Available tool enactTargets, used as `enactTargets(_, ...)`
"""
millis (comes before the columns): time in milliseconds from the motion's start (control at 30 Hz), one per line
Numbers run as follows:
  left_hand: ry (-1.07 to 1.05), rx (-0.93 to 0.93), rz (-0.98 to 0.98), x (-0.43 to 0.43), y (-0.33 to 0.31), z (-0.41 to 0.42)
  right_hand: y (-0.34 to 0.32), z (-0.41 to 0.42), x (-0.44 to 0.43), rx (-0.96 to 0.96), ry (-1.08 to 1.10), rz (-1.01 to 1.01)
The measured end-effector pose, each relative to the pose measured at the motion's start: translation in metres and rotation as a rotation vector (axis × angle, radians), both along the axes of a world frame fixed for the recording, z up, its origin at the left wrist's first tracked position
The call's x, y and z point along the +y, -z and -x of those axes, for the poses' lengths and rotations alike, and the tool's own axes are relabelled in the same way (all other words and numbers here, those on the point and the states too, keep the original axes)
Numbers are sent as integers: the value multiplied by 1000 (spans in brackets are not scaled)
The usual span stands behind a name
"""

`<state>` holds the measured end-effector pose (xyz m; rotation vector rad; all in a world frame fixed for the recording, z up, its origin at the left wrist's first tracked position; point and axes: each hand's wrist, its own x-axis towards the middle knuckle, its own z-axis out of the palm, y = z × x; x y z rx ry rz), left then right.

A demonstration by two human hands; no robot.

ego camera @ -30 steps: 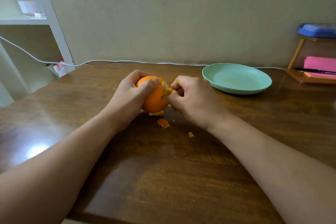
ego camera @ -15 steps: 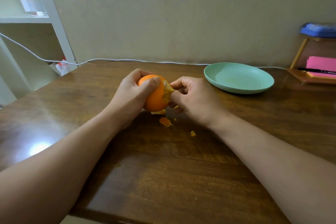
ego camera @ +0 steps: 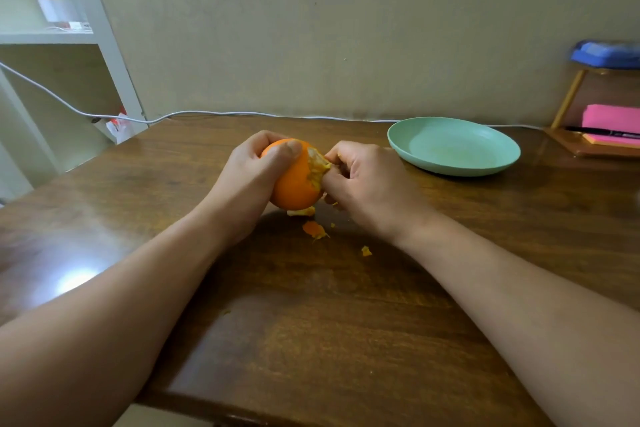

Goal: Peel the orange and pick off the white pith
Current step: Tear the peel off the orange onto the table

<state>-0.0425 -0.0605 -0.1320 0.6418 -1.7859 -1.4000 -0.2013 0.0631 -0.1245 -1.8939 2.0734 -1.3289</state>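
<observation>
Head view: the left hand (ego camera: 252, 180) gripped the orange (ego camera: 298, 180) just above the table (ego camera: 311, 322). The right hand (ego camera: 367, 184) pinched the torn peel edge (ego camera: 317, 165) on the orange's right side, nearest that hand.

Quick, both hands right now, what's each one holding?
Left hand: closed, gripping the orange.
Right hand: closed, pinching the torn peel on the orange's upper right side.
</observation>
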Motion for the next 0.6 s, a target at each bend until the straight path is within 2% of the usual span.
enactTargets(200, 129, 83, -208, -2, -5, -1, -5, 1, 4, -190, -83, -5)
enactTargets(400, 232, 130, -433, -3, -9, -2, -6, 7, 4, -684, -221, -69)
enactTargets(533, 279, 263, -550, -10, -9, -5, -2, 2, 0, -1007, -291, -36)
enactTargets(600, 275, 315, -571, -16, -10, -7, -1, 1, 0, -983, -294, -84)
